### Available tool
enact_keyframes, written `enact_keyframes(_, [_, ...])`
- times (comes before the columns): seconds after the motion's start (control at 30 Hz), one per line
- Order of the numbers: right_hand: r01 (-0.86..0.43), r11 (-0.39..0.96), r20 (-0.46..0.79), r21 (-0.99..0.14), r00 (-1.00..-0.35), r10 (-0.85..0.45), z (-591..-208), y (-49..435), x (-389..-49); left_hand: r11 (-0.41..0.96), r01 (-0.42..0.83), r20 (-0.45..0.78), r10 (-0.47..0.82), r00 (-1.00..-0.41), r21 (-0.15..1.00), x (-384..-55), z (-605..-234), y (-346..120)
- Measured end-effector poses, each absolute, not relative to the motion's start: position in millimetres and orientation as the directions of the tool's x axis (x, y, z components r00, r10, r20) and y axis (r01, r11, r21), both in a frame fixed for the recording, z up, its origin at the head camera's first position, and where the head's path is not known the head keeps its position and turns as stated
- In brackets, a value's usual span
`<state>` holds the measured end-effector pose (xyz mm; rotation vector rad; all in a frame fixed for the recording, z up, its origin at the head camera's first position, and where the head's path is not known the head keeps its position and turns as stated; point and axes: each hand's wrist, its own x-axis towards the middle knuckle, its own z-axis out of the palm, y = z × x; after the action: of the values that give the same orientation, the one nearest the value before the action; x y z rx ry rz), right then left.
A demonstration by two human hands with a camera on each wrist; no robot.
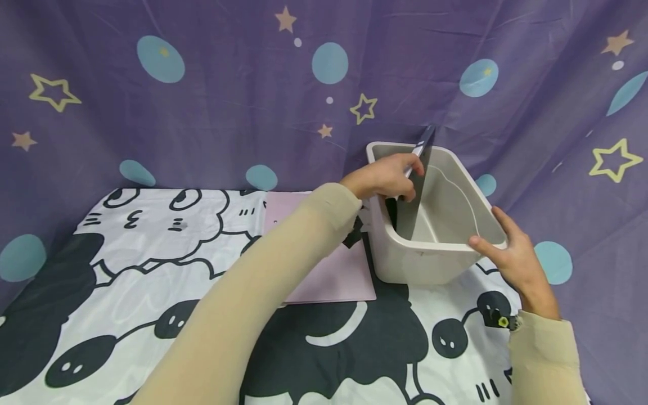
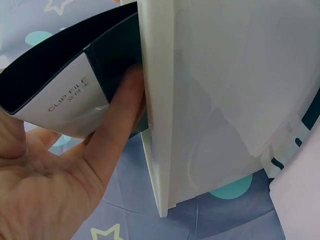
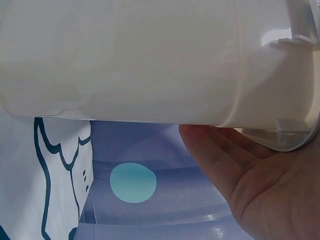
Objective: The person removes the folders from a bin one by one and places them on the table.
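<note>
A dark clip file (image 1: 424,140) with a white label stands on edge, part of it down inside a light grey plastic bin (image 1: 430,264). My left hand (image 1: 387,175) grips the file at its spine, just over the bin's left rim. In the left wrist view, the fingers wrap the file (image 2: 75,97), and its label reads "CLIP FILE". My right hand (image 1: 516,264) holds the bin's right front corner, thumb over the rim and fingers along the outer wall. From the right wrist view, that hand (image 3: 270,185) lies against the bin's side (image 3: 150,65).
A flat pink folder (image 1: 334,278) lies left of the bin, partly under my left arm. The table is covered by a black-and-white cartoon sheep cloth (image 1: 167,225). Behind it hangs a purple curtain (image 1: 228,112) with stars and blue spots, close to the bin.
</note>
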<state>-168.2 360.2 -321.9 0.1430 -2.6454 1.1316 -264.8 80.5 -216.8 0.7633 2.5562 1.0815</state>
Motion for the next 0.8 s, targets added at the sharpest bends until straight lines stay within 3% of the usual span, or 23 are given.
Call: enact_keyframes(0.8, [-0.187,0.678,0.266,-0.710,-0.964,0.013,-322.6,362.3,-168.7,0.476,0.307,-0.016,0.562,-0.827,0.824,-262.8,-210.6,62.4])
